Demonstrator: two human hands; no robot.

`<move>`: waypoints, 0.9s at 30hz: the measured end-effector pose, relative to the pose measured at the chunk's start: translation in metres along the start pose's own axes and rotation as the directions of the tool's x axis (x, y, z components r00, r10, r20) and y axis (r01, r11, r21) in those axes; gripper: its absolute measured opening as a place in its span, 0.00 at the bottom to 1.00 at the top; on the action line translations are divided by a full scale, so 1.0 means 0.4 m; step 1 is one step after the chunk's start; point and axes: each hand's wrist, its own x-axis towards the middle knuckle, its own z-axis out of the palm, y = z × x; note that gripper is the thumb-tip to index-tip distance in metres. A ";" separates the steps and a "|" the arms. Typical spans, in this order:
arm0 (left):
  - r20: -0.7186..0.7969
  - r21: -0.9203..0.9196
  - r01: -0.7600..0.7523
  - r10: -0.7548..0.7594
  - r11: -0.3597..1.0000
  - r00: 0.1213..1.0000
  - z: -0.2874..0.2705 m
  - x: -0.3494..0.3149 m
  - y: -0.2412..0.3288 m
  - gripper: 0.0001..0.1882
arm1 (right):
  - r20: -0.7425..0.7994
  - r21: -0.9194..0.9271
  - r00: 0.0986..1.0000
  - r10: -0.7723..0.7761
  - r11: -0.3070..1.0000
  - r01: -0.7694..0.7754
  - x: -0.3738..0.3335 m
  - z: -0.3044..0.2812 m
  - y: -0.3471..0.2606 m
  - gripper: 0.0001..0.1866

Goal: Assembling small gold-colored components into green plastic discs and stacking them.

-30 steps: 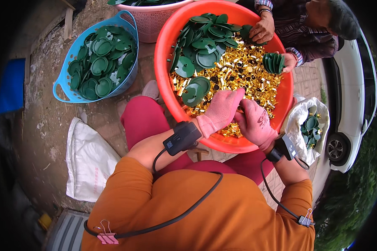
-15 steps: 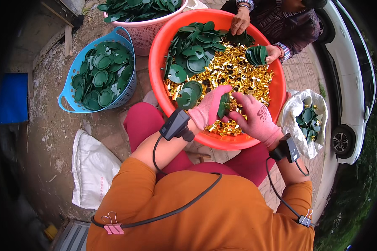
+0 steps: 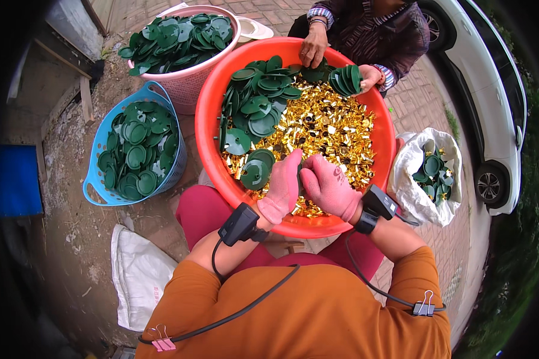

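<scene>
My left hand [image 3: 283, 184], in a pink glove, is closed on a green plastic disc [image 3: 300, 179], of which only a dark sliver shows between my hands. Pressed up against it is my right hand [image 3: 330, 186], also pink-gloved, its fingers curled inward; what they pinch is hidden. Both hands are over the near part of a large red-orange basin [image 3: 205, 137]. Small shiny gold pieces [image 3: 335, 128] cover much of the basin's inside. More green discs [image 3: 263, 119] are heaped at its left, with a few loose ones [image 3: 257, 170] beside my left hand.
Across the basin, another person's hands [image 3: 313, 46] handle green discs, a fanned stack [image 3: 345, 80] in one. At left stand a blue basket [image 3: 93, 179] and a pink basket [image 3: 182, 90], both full of discs. A white sack [image 3: 404, 173] is at right, a parked car [image 3: 491, 90] beyond.
My right fingers have gone from spread around a gold piece by the disc to curled in against my left hand. The whole view has shifted. The other person still holds the fanned discs.
</scene>
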 end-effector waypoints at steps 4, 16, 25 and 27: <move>-0.008 0.287 -0.322 0.339 0.902 0.941 0.091 -0.016 0.086 0.17 | -0.192 0.252 0.936 0.296 0.936 -0.245 -0.037 0.024 0.051 0.10; 0.042 -0.093 0.238 -0.235 0.967 0.971 0.118 0.127 0.048 0.34 | -0.669 -0.215 0.688 0.281 0.813 -0.542 -0.244 -0.410 0.206 0.15; 0.048 -0.480 0.402 -0.434 0.780 0.900 0.177 0.525 0.033 0.53 | -0.450 -0.667 0.865 -0.223 0.727 -0.160 0.086 -0.388 0.176 0.41; 0.206 -0.552 0.462 -0.424 0.694 0.882 0.202 0.536 0.050 0.51 | -0.382 -0.695 0.883 -0.273 0.715 -0.079 0.201 -0.367 0.217 0.43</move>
